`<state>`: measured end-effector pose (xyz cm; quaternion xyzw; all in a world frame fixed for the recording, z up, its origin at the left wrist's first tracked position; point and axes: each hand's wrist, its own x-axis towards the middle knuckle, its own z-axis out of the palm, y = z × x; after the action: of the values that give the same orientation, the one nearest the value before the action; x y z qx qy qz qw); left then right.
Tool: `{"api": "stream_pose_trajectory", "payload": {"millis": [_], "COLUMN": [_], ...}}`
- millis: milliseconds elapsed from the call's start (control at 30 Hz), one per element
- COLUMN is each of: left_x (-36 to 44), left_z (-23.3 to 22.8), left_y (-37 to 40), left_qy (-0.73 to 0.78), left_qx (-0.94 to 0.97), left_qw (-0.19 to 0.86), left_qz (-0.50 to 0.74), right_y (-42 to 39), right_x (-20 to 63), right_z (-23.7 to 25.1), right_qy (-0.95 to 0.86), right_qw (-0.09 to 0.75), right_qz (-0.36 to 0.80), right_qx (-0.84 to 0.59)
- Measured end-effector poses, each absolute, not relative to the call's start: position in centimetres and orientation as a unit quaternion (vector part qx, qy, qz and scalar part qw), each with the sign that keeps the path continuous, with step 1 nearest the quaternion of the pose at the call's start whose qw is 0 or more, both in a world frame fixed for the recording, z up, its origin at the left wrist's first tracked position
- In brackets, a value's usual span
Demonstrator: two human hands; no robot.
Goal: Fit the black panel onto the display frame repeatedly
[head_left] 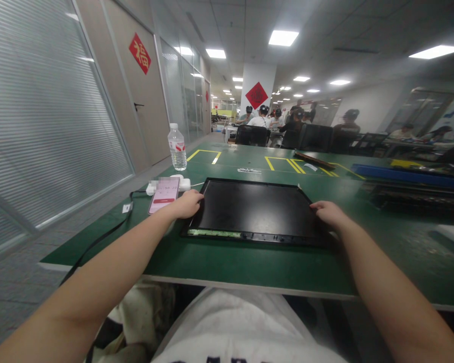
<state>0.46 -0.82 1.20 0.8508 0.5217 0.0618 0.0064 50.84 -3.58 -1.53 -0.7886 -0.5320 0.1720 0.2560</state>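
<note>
A flat black display panel [257,209] lies on the green table in front of me, with a green circuit strip [214,233] along the left part of its near edge. My left hand [189,203] is closed on the panel's left edge, with the thumb on top. On the opposite side, my right hand [330,214] pinches the right edge. The fingertips of both hands are partly hidden by the frame of the panel.
Left of the panel are a phone [164,195], a white power strip [184,184] with a black cable, and a water bottle [177,147]. Long dark parts and a blue strip [408,176] lie at the right. Several people sit far behind the green table [249,262].
</note>
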Motion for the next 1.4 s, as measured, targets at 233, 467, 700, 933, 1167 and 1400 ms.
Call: {"api": "stream_pose_trajectory", "payload": {"millis": [233, 467, 700, 933, 1167, 1400], "left_x": [0.4, 0.9, 1.3, 1.6, 1.4, 1.5], "left_z": [1.1, 0.9, 1.9, 2.2, 1.5, 1.2], "left_y": [-0.6, -1.6, -3.4, -3.6, -2.9, -2.8], "left_qy": [0.528, 0.503, 0.381, 0.376, 0.367, 0.339], "left_qx": [0.846, 0.856, 0.914, 0.913, 0.912, 0.917], "left_qw": [0.013, 0.05, 0.109, 0.137, 0.143, 0.151], "left_qz": [0.079, 0.109, 0.092, 0.073, 0.115, 0.148], "right_y": [-3.5, -3.9, -4.0, -4.1, -3.8, -4.0], "right_x": [51.1, 50.5, 50.3, 50.1, 50.5, 50.3], "right_z": [-1.8, -1.3, -1.1, -1.0, -1.4, -1.2], "right_qy": [-0.535, -0.522, -0.521, -0.524, -0.53, -0.522], "right_qw": [0.268, 0.261, 0.251, 0.24, 0.25, 0.252], "right_qz": [0.17, 0.184, 0.184, 0.18, 0.186, 0.182], "right_qx": [-0.783, -0.791, -0.795, -0.797, -0.788, -0.794]}}
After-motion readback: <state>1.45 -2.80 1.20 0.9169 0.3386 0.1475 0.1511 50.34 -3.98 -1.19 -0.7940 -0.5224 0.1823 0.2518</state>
